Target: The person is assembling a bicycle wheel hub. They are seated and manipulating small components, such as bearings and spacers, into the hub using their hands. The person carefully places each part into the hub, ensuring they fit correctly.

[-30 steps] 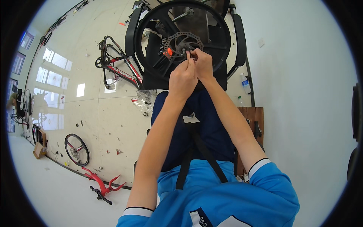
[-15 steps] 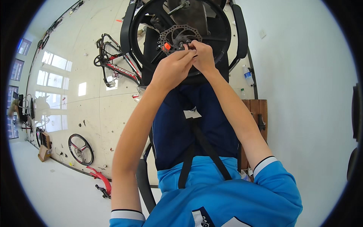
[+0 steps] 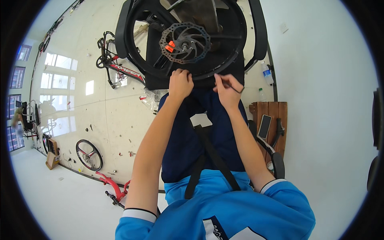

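Observation:
A black bicycle wheel (image 3: 233, 62) lies flat on a black chair in front of me. A toothed-edge brake disc (image 3: 202, 38) sits at its hub, with orange clips (image 3: 170, 47) beside the axle. My left hand (image 3: 181, 83) has its fingers curled over the near rim of the wheel. To its right, my right hand (image 3: 229, 91) is closed round a thin dark rod (image 3: 236, 89), just off the rim. The rod's exact kind is too small to make out.
Chair armrests (image 3: 258, 32) flank the wheel. At right, a wooden crate (image 3: 259, 110) holds a phone (image 3: 264, 126); bottles (image 3: 267, 74) stand behind it. On the floor at left lie a red-and-black bike frame (image 3: 124, 71), another wheel (image 3: 89, 155) and a red fork (image 3: 110, 183).
Both hands have drawn back from the hub toward me and moved apart. My left hand is now at the rim, and the disc and orange clips are uncovered. The view has shifted slightly.

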`<move>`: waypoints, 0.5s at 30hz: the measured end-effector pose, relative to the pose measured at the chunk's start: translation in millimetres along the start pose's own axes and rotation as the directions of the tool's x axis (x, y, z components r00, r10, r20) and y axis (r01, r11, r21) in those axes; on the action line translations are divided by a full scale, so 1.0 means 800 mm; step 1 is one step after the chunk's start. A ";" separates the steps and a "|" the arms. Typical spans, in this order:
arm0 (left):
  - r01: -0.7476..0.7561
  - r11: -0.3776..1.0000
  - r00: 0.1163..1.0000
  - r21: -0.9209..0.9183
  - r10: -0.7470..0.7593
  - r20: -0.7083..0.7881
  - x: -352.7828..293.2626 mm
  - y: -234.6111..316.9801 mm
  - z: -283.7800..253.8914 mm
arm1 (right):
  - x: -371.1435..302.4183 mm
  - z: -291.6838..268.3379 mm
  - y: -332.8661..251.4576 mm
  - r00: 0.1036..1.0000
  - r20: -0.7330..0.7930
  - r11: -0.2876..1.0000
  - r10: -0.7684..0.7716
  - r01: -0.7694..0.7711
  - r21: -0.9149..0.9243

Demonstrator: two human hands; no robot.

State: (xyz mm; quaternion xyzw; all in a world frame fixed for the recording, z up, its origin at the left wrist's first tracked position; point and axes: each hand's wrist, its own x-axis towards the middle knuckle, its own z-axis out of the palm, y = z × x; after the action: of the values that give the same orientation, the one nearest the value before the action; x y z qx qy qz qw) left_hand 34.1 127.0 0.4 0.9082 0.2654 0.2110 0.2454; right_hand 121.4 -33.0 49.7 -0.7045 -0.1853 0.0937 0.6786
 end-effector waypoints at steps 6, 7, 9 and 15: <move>-0.105 0.990 0.950 0.089 0.073 0.302 0.021 -0.018 0.048 | -0.020 -0.015 0.026 0.993 -0.028 0.993 0.119 -0.119 -0.009; -0.096 0.992 0.950 0.086 0.065 0.306 0.026 -0.013 0.051 | -0.015 -0.013 0.029 0.992 -0.025 0.992 0.124 -0.125 -0.028; -0.073 0.994 0.948 0.083 0.043 0.314 0.031 -0.006 0.051 | -0.010 -0.011 0.032 0.992 -0.020 0.989 0.128 -0.129 -0.067; 0.005 0.992 0.940 -0.124 0.038 0.338 0.057 0.022 0.058 | -0.010 -0.011 0.028 0.981 0.008 0.981 0.194 -0.194 -0.030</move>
State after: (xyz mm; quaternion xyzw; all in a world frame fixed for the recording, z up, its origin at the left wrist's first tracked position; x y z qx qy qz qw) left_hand 99.8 125.1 -14.5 0.9163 0.1979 0.0692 0.3413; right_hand 120.5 -44.9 26.9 -0.7284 -0.1208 0.1607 0.6550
